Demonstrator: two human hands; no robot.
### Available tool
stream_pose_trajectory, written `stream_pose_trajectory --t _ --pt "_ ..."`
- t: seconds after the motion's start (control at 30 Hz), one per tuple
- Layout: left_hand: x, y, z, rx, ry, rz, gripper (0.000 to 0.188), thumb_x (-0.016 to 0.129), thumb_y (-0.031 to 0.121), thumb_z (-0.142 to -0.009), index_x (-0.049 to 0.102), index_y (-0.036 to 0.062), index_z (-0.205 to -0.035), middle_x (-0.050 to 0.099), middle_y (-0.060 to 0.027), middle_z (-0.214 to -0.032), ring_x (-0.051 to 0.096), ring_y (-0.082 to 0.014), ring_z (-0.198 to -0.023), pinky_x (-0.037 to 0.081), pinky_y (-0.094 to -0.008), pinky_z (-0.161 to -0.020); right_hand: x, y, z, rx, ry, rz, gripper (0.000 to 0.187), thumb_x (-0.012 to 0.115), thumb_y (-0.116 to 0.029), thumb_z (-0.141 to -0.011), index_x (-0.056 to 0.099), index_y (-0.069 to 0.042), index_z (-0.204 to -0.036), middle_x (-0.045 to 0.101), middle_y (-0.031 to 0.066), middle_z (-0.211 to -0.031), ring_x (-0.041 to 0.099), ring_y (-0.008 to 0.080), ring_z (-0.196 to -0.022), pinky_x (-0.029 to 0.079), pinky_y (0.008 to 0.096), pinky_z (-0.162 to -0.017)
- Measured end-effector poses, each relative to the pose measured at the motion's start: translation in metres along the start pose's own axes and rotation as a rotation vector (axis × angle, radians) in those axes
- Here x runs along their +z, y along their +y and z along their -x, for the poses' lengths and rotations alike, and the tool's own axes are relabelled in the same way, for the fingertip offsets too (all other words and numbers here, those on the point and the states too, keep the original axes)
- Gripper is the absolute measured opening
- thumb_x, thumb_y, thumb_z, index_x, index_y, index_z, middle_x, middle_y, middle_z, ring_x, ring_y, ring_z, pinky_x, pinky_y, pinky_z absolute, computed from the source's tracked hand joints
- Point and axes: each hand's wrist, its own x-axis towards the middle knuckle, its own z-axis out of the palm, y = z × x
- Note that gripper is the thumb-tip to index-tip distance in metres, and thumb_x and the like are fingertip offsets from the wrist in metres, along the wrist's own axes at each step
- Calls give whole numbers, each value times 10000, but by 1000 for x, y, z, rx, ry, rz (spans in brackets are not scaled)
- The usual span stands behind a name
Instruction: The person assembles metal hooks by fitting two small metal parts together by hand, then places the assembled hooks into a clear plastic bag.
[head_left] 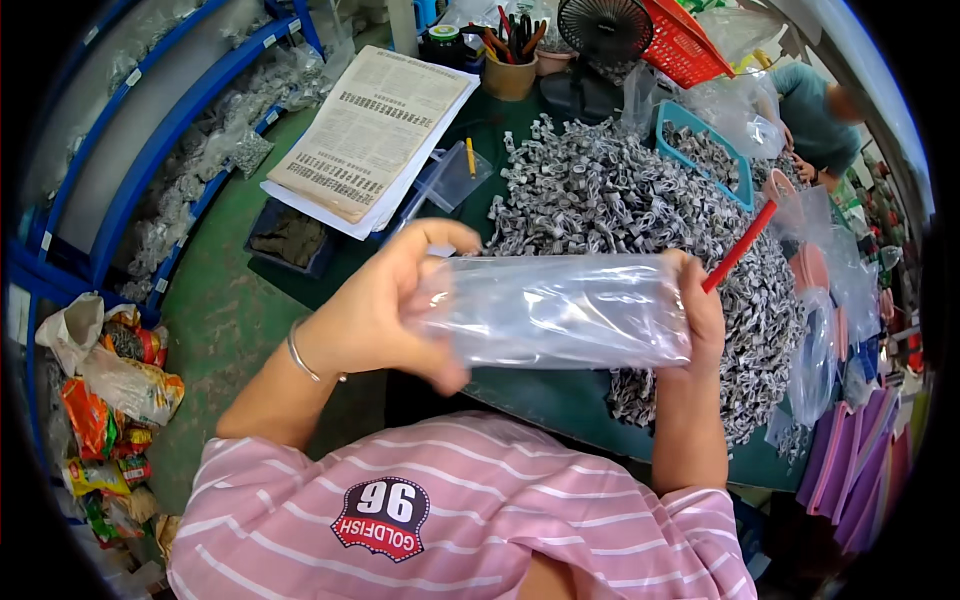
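Bag [565, 310], clear plastic, stretched sideways between both hands, just this side of the grey pile [640, 210] of small parts on the green table [545, 395]. Left hand [385, 310] pinches the bag's left end, thumb on the near side and fingers curled over the far side; right hand [705, 315] grips the right end together with a red stick [740, 245], its fingers mostly hidden behind the film. Film appears thin, light, limp and slippery, so it is probably best held at its edges, where a pinch can keep it taut. Contents of the bag cannot be told through the glare. A second person [815, 110] beyond the pile is cut off by the rim.
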Motion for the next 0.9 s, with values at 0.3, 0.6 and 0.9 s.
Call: stream_pose_trajectory --t 0.3,0.6,0.9 --pt "-3 -12 -3 43 340 -128 473 334 363 -954 587 -28 -1033 402 36 -492 358 -53 -379 320 -203 -383 49 -18 0 -679 -417 1314 318 671 -193 -741 603 -38 -1011 607 120 -1025 616 188 -644 498 261 -537" --pt "3 -10 -1 66 448 -85 452 329 351 -957 587 -20 -964 437 17 -528 382 -59 -398 324 -204 -375 65 -4 13 -823 -780 1669 376 593 -97 -695 569 -32 -1064 559 141 -1150 514 102 -484 409 233 -388" --pt "2 19 15 893 841 -1376 302 654 73 -685 551 27 -965 538 -111 -914 541 -254 -877 421 -317 -729 50 -7 14 -479 -687 1878 69 554 -71 -679 526 -12 -702 527 236 -1075 613 302 -770 496 310 -424"
